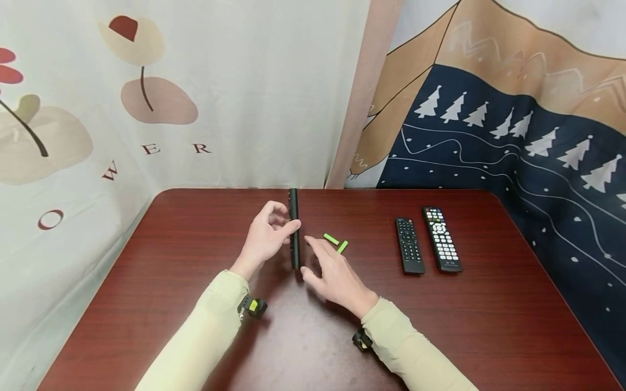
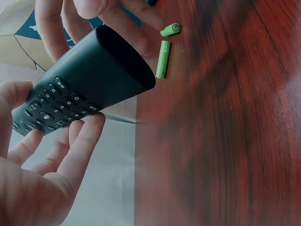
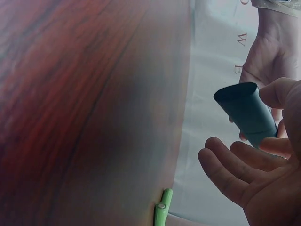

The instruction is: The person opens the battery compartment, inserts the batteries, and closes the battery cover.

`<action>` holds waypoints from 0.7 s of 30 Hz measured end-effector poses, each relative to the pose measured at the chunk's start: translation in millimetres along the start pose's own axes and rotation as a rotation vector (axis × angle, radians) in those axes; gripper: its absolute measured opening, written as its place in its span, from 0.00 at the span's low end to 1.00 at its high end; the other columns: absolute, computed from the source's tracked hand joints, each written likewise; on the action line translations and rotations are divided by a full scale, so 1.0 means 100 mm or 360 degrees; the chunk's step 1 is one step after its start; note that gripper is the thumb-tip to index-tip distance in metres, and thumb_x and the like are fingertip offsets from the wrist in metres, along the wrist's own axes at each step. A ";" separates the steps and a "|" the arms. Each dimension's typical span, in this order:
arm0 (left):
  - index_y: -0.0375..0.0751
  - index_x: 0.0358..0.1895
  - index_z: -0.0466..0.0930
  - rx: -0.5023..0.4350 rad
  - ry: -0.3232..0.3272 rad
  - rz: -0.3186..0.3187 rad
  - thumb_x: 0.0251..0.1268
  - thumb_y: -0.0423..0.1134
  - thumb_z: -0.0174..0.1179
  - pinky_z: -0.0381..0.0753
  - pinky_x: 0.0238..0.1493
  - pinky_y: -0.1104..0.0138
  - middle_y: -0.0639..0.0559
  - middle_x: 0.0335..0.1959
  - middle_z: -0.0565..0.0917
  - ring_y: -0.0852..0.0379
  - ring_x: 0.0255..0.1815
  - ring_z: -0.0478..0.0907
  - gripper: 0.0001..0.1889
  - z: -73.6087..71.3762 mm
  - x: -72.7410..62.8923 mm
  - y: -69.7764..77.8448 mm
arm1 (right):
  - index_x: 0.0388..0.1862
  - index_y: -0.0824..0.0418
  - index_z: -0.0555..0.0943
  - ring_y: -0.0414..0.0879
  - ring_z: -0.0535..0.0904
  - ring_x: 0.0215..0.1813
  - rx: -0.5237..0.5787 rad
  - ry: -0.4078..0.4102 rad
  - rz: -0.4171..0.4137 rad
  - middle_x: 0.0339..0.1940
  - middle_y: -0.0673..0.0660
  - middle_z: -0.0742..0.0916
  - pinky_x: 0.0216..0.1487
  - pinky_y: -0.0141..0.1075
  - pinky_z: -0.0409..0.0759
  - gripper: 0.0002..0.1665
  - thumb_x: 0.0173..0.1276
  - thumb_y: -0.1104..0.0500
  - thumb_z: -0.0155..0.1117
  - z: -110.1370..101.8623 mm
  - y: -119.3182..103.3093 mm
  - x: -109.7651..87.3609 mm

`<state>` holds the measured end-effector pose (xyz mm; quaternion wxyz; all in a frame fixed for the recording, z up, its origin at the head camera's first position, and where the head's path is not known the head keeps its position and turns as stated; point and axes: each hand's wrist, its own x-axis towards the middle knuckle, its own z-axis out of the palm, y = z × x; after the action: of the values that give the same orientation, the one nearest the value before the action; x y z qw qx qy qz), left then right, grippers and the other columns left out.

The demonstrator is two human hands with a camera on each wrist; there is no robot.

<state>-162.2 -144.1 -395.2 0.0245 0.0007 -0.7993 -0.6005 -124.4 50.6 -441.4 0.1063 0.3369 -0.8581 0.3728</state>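
My left hand (image 1: pixel 264 236) grips a black remote control (image 1: pixel 294 248) between thumb and fingers, holding it on edge above the table. In the left wrist view the remote's button face (image 2: pixel 56 106) is toward the left fingers, and its smooth rounded end points up and right. Just right of the remote is my right hand (image 1: pixel 337 274), fingers spread and loosely bent, with nothing held in them. Past the right fingertips, two green batteries, one (image 1: pixel 331 239) farther left and the other (image 1: pixel 343 247) nearer the hand, lie on the table.
On the right of the dark red wooden table (image 1: pixel 195 217) lie a smaller black remote (image 1: pixel 409 246) and a longer one with white buttons (image 1: pixel 442 240). Printed curtains (image 1: pixel 254 98) hang behind the table's far edge.
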 end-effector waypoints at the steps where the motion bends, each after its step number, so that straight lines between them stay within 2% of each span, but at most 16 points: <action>1: 0.38 0.53 0.72 0.0010 0.0008 0.0005 0.66 0.35 0.70 0.90 0.42 0.46 0.41 0.38 0.83 0.54 0.31 0.84 0.19 0.00 0.00 0.00 | 0.73 0.69 0.70 0.53 0.81 0.56 -0.0004 0.0004 -0.0004 0.62 0.64 0.81 0.58 0.47 0.83 0.37 0.68 0.60 0.68 0.00 0.01 0.00; 7: 0.39 0.52 0.73 0.0105 0.0053 0.0004 0.64 0.36 0.72 0.91 0.38 0.52 0.43 0.39 0.81 0.50 0.32 0.83 0.19 -0.04 -0.01 -0.03 | 0.73 0.68 0.71 0.55 0.82 0.59 -0.0038 0.0050 -0.0039 0.63 0.64 0.81 0.59 0.48 0.84 0.36 0.67 0.61 0.69 -0.03 0.05 -0.03; 10: 0.40 0.51 0.73 0.0151 0.0061 -0.0003 0.64 0.37 0.73 0.90 0.37 0.52 0.42 0.39 0.82 0.48 0.31 0.84 0.19 -0.06 -0.01 -0.04 | 0.72 0.68 0.71 0.57 0.81 0.62 -0.0053 0.0072 -0.0058 0.63 0.65 0.81 0.62 0.50 0.83 0.36 0.66 0.61 0.69 -0.06 0.07 -0.04; 14: 0.42 0.50 0.72 0.0227 0.0054 -0.0010 0.64 0.38 0.73 0.90 0.37 0.49 0.41 0.39 0.82 0.48 0.29 0.85 0.19 -0.11 -0.01 -0.07 | 0.72 0.67 0.71 0.59 0.79 0.66 -0.0051 0.0058 -0.0035 0.64 0.66 0.81 0.64 0.52 0.81 0.35 0.68 0.61 0.69 -0.09 0.10 -0.06; 21: 0.42 0.50 0.71 0.0309 0.0032 -0.0036 0.64 0.41 0.72 0.90 0.36 0.51 0.41 0.37 0.82 0.53 0.23 0.84 0.20 -0.20 -0.01 -0.12 | 0.72 0.66 0.71 0.56 0.81 0.62 -0.0080 0.0054 0.0000 0.64 0.64 0.81 0.61 0.49 0.83 0.35 0.69 0.60 0.69 -0.16 0.15 -0.08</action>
<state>-161.0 -166.9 -400.6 0.0255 0.0180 -0.8533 -0.5204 -129.2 73.5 -442.1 0.1292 0.3278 -0.8652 0.3569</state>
